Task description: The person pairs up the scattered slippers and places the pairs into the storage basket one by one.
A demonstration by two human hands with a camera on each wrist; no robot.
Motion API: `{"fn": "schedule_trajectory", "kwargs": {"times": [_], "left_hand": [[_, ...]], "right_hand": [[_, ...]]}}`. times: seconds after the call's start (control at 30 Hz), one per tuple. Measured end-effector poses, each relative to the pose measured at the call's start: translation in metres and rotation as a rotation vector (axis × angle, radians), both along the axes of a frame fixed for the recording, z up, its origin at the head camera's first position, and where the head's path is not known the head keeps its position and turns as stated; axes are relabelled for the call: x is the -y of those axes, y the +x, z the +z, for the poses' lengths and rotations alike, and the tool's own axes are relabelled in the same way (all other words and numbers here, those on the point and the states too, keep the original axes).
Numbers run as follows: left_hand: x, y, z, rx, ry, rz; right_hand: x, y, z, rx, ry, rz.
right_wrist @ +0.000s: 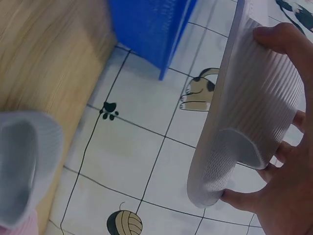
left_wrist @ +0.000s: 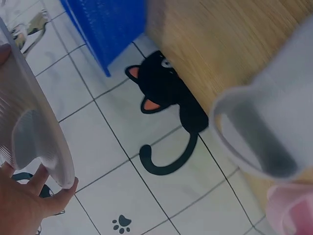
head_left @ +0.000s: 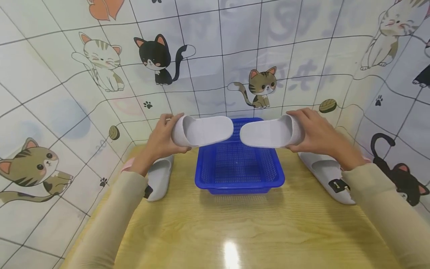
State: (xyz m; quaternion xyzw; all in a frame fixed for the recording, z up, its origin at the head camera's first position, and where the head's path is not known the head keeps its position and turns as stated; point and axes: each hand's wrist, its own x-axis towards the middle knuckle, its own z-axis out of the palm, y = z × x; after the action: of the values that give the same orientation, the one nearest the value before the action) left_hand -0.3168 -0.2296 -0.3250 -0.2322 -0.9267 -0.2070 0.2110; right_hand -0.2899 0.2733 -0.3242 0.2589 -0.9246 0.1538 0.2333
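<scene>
White slippers (head_left: 209, 131) are hovering above the blue basket (head_left: 239, 185), heels facing; left hand (head_left: 162, 137) and right hand (head_left: 317, 135) are each holding a curled grip round one strapped end. Even pressure should be preventing droop.

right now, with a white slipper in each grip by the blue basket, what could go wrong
The left grip and right grip aim their white slippers heel to heel across a narrow gap, so these might knock together. Each is held at the strap end, so the unsupported heel end could dip and catch the blue basket. In the head view, the right sleeve overlaps a slipper with a black patch on the table, so lowering that arm might nudge it.
</scene>
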Motion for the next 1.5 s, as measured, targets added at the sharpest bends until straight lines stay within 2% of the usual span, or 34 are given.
{"fn": "schedule_trajectory", "kwargs": {"times": [0.23, 0.37, 0.47, 0.63, 0.83, 0.97, 1.1, 1.5], "left_hand": [[-0.012, 0.015, -0.015, -0.054, 0.093, 0.014], [-0.022, 0.019, -0.025, -0.045, 0.174, 0.008], [-0.026, 0.022, -0.03, -0.03, 0.228, -0.001], [-0.026, 0.03, -0.035, -0.02, 0.267, -0.025], [-0.027, 0.036, -0.039, -0.024, 0.252, -0.041], [-0.03, 0.036, -0.041, -0.033, 0.221, -0.075], [-0.03, 0.036, -0.042, -0.026, 0.212, -0.082], [-0.03, 0.043, -0.033, -0.079, 0.149, -0.077]], "right_hand": [[0.008, 0.012, -0.011, -0.055, -0.027, -0.015], [0.007, 0.019, -0.016, -0.075, -0.065, -0.019], [0.006, 0.024, -0.018, -0.055, -0.103, -0.035], [0.006, 0.029, -0.022, -0.016, -0.174, -0.039], [0.005, 0.033, -0.024, -0.045, -0.18, -0.014], [0.004, 0.034, -0.025, -0.049, -0.171, -0.005], [0.003, 0.034, -0.025, -0.049, -0.18, 0.015], [0.004, 0.04, -0.02, -0.041, -0.173, 0.032]]}}
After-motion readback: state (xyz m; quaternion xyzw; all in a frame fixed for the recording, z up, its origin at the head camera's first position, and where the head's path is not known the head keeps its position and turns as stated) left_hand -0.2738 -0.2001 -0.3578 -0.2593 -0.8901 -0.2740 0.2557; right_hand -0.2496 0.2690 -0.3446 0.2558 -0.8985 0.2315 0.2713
